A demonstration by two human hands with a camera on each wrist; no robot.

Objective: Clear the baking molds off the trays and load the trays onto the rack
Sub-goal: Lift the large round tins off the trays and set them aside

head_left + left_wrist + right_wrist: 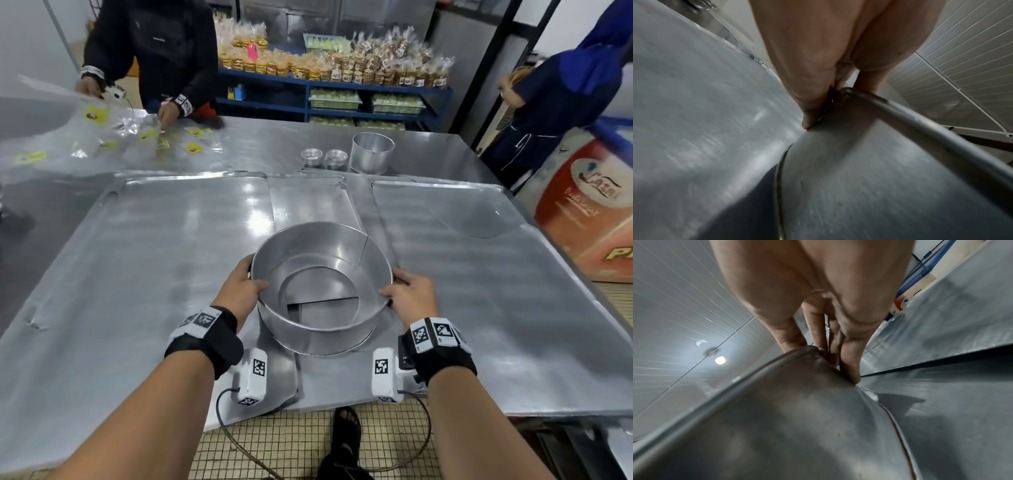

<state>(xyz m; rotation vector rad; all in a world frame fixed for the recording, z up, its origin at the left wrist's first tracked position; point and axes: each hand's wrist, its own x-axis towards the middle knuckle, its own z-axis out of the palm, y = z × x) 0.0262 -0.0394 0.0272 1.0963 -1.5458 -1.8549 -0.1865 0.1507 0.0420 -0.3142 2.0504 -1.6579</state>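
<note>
— Where was the mold at that moment?

— The large round cake ring (322, 287) sat between the two hands at the near middle of the bench (260, 144), over the seam where the left tray (144, 260) and right tray (486, 281) met. It was tilted, far rim higher.

— And the grip?

— Both pinched it. The left hand (239, 286) had its thumb over the left rim and fingers down the outer wall; the right hand (409, 296) mirrored that on the right rim. The wrist views showed fingers pressed against the wall on each side.

— Which way would it have to go?

— Likely away, toward the far side, where a tall round mold (371, 152) and two stacks of small tart molds (323, 158) stood off the trays. The ring was centred, so neither hand was nearer.
</note>
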